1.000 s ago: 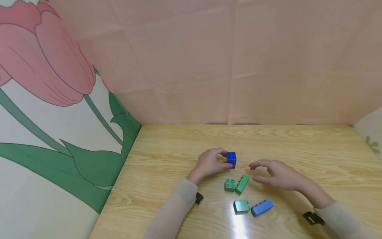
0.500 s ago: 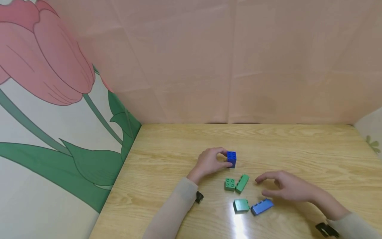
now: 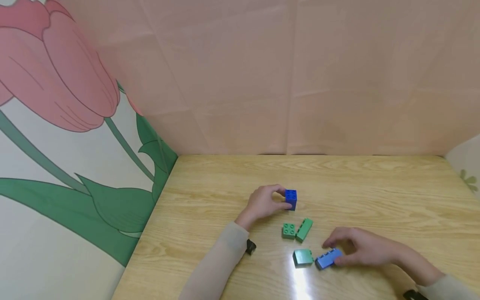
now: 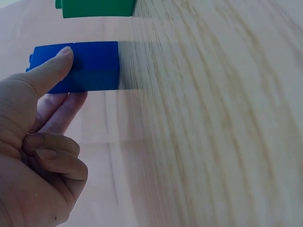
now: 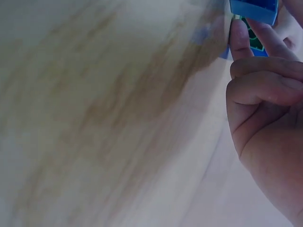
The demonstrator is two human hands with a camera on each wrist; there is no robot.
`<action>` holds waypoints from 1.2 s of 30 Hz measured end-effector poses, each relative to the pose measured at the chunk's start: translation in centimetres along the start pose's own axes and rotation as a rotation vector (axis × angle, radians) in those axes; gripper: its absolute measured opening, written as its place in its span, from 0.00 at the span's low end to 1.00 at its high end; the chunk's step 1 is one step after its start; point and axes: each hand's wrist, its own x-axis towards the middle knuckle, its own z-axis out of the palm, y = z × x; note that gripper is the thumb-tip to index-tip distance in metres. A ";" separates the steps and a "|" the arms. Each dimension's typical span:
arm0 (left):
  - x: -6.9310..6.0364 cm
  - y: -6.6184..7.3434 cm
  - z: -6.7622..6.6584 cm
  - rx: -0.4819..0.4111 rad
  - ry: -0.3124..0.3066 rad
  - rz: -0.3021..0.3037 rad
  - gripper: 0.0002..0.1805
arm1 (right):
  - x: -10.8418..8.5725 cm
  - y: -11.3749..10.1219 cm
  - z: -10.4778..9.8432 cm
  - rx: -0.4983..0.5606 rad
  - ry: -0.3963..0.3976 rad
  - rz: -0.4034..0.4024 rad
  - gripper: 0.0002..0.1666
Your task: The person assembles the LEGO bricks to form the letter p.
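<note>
My left hand (image 3: 263,203) pinches an upright dark blue toy brick (image 3: 291,200) between thumb and fingers. In the left wrist view, a faint seam crosses this blue brick (image 4: 97,66), and its base is at the tabletop. At the lower right, my right hand (image 3: 365,246) curves around a long, lighter blue brick (image 3: 327,259) lying on its side. The thumb overlaps the brick's right end; the index fingertip is beyond its far side with a visible gap. In the right wrist view, part of a blue brick (image 5: 255,10) shows above the fingers.
A square green brick (image 3: 288,231) and a long green brick (image 3: 304,230) lie close together between the hands. Another green brick (image 3: 303,258) is just left of the long blue one. The wooden table (image 3: 210,179) meets a pink cloth backdrop (image 3: 232,83) behind.
My right hand has come down and nearer from beside the long green brick to the long blue brick. The left hand and its blue brick have stayed put.
</note>
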 end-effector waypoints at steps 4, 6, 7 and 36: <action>0.0 -0.1 0.0 -0.017 -0.002 -0.003 0.21 | -0.1 0.2 0.2 -0.001 -0.003 -0.008 0.17; -0.1 -0.2 0.0 -0.024 -0.002 -0.003 0.21 | -0.1 0.2 0.2 0.014 -0.005 -0.017 0.15; -0.1 -0.2 0.0 -0.026 -0.002 -0.002 0.22 | -0.1 0.2 0.3 0.024 -0.006 -0.017 0.14; 0.0 -0.2 0.2 -0.046 -0.001 -0.004 0.21 | -0.3 0.5 0.8 0.055 0.013 0.015 0.27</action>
